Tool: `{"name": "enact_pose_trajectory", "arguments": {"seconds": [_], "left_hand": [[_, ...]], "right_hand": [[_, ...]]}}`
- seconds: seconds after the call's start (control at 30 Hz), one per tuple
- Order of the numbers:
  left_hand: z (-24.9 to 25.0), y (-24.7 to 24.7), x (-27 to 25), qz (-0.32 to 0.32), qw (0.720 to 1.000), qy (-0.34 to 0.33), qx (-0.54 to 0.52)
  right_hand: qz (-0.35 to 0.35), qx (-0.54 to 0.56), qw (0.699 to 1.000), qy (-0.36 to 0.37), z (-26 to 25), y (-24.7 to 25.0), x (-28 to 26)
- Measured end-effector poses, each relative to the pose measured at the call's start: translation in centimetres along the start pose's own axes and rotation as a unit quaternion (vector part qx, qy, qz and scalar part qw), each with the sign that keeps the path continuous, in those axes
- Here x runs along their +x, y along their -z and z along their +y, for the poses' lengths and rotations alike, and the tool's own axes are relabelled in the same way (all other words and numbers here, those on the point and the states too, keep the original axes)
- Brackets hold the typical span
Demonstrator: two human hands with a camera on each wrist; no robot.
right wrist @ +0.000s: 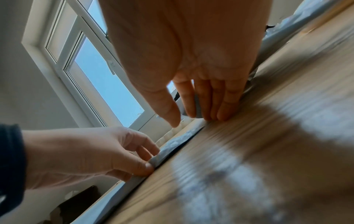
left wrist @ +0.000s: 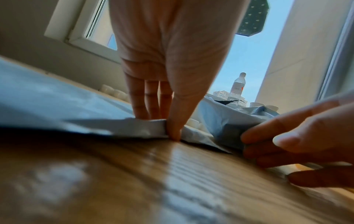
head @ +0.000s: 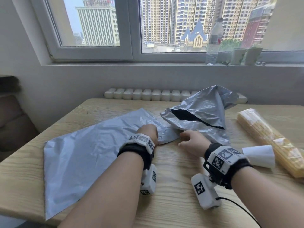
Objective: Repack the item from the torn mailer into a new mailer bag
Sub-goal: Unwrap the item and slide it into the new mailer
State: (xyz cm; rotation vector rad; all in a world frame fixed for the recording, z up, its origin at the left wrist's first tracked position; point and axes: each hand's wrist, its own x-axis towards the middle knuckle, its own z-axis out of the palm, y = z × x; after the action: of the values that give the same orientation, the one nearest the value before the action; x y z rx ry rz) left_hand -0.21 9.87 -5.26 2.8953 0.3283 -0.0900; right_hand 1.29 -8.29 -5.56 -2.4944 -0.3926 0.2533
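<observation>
The new grey mailer (head: pixel 79 153) lies flat on the left of the wooden table (head: pixel 172 203). My left hand (head: pixel 148 130) pinches its near-right edge (left wrist: pixel 134 128), thumb at the edge and fingers on top; the right wrist view shows the same pinch by that left hand (right wrist: pixel 147 160). My right hand (head: pixel 185 137) has straight fingers (right wrist: pixel 222 109) touching the mailer's corner (left wrist: pixel 226 133) and the table, thumb apart. The torn silver mailer (head: pixel 202 112) sits crumpled behind my right hand, its black inside showing. The item, a long clear pack of yellow noodles (head: pixel 269 140), lies at the right.
A curled white paper strip (head: pixel 258 155) lies beside the noodle pack. A white radiator (head: pixel 148 94) runs behind the table's far edge. A clear water bottle (head: pixel 213 41) and two cups (head: pixel 238 56) stand on the windowsill. A brown seat (head: pixel 13 116) is at the left.
</observation>
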Motion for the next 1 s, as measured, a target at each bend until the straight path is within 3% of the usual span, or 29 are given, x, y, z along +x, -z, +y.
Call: {"name": "enact_pose_trajectory", "arguments": {"seconds": [0.13, 0.23, 0.33, 0.37, 0.53, 0.57, 0.67, 0.8, 1.0], "left_hand": [[-1.4, 1.2, -1.3, -0.073, 0.997, 0.016, 0.025], [-2.6, 2.5, -2.8, -0.175, 0.982, 0.019, 0.064], [-2.1, 3.9, -3.8, -0.283, 0.951, 0.051, 0.11], [-1.6, 3.9, -3.9, -0.286, 0.951, 0.055, 0.105], [3.0, 3.7, -3.4, -0.159, 0.987, 0.029, -0.022], [4.1, 3.6, -3.4, -0.159, 0.986, 0.018, -0.04], [8.1, 3.2, -3.5, -0.201, 0.974, -0.03, -0.1], [14.4, 3.1, -3.7, -0.165, 0.972, -0.1, -0.134], [21.0, 1.9, -3.2, -0.141, 0.968, -0.148, -0.148]], "right_hand": [[0.064, 0.034, 0.997, -0.011, 0.0, 0.1, -0.5], [0.112, 0.051, 0.992, -0.026, 0.2, 1.0, -0.9], [0.087, 0.051, 0.994, -0.032, 0.3, 1.4, -1.3], [0.073, 0.052, 0.996, -0.031, 0.4, 1.3, -1.6], [0.039, 0.075, 0.996, -0.017, 0.7, 1.4, -3.0], [0.037, 0.068, 0.997, -0.01, 0.9, 1.9, -3.2], [0.06, 0.048, 0.997, -0.011, 1.9, 4.5, -3.7], [0.095, 0.032, 0.993, -0.06, 5.3, 9.7, -5.2], [0.195, -0.107, 0.963, -0.152, 12.1, 15.3, -7.1]]}}
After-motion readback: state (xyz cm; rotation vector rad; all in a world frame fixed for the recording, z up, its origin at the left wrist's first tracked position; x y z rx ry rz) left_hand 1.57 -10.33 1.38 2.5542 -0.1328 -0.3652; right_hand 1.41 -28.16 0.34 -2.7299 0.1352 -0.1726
